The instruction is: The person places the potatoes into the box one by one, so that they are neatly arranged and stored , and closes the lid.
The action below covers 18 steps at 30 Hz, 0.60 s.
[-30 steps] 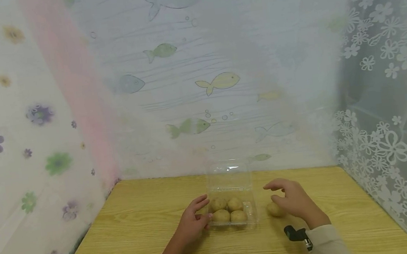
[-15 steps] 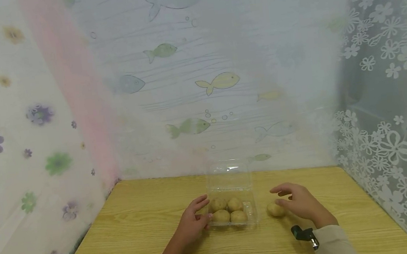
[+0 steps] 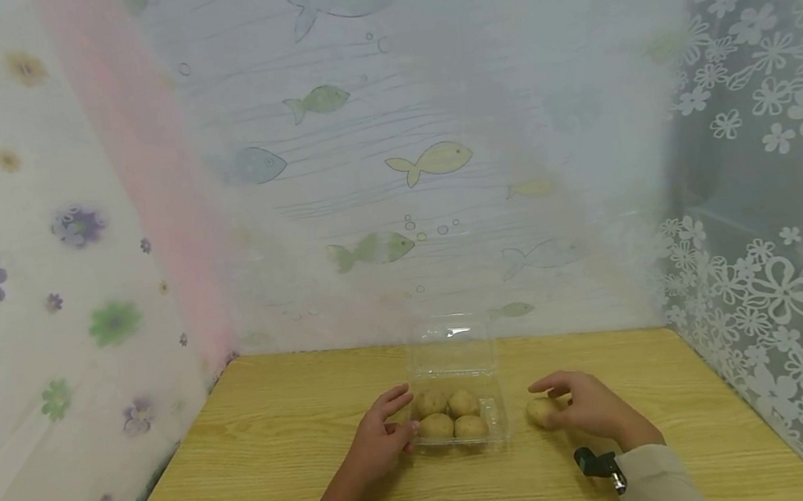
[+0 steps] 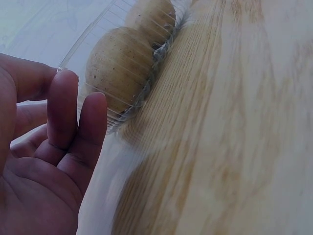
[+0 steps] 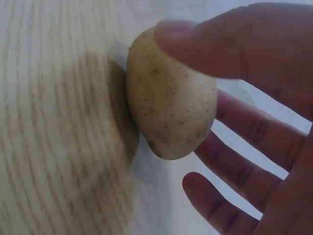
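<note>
In the head view, a clear plastic clamshell box (image 3: 496, 417) stands on the table with its lid raised at the back. Several potatoes (image 3: 436, 427) sit inside it. My left hand (image 3: 379, 443) is at the box's left side; in the left wrist view, its thumb and a finger pinch the rim. To the right of the box, a loose potato (image 3: 541, 412) rests on the wood. My right hand (image 3: 594, 406) holds this potato: in the right wrist view the thumb lies across its surface (image 5: 171, 103) and fingers curve behind it, their tips partly hidden.
The wood-grain table (image 3: 281, 429) runs back to a pale curtain (image 3: 337, 208) printed with fish. Flowered sheets hang along both sides. The raised lid (image 3: 451, 348) stands near the back curtain. A small black wrist camera (image 3: 597, 461) is strapped near each cuff.
The right hand first drew back to the right, then lowered around the loose potato, thumb now against it. The left hand and the box have stayed in place.
</note>
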Motion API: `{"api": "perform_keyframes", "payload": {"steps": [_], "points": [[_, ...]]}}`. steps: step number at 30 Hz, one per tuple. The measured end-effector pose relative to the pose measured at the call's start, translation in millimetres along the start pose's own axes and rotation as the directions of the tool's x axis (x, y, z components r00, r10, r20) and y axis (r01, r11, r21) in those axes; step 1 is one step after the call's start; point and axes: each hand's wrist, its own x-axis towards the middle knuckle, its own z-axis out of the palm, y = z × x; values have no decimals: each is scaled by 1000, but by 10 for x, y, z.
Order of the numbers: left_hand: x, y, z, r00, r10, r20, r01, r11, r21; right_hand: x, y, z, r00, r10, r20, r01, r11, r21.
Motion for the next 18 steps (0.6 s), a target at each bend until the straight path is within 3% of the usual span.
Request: {"api": "perform_keyframes", "payload": {"steps": [11,18], "points": [[-11,26,7,1000,-1,-4,1,1000,0,-16,-35,35,999,-32,17,32,999,0],[-19,57,15,1000,-7,2,7,1000,-10,-3,-4,45,1000,0,16,1,999,-34]]}}
